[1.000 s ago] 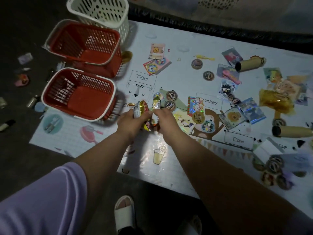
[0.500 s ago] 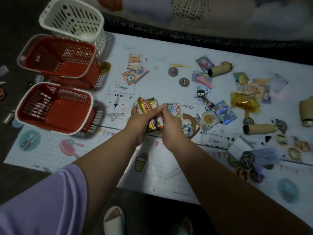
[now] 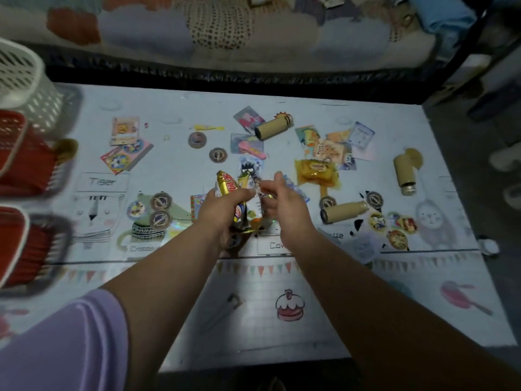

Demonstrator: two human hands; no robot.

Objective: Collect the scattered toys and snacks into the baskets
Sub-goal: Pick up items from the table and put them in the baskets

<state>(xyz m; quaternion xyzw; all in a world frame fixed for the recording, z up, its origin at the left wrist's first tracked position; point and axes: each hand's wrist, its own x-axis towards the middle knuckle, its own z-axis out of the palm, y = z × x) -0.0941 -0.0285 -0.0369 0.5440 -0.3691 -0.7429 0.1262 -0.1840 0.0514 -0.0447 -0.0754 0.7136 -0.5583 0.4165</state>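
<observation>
My left hand grips a bunch of shiny snack packets, gold and red on top, above the middle of the play mat. My right hand is beside it, fingers curled, pinching a small clear wrapper at the bunch's right side. Two red baskets and a white basket stand at the left edge, blurred. Scattered on the mat lie cards, round discs, a yellow snack bag and brown tubes.
A bed with a patterned cover runs along the far side behind a black rail. A third brown tube lies at the right. A dark frame leg stands at the upper right. Dark floor borders the mat.
The view has swung right, so the baskets slid to the left edge. Both hands moved right over the mat with the packets, and the right hand has drawn a little apart from the left.
</observation>
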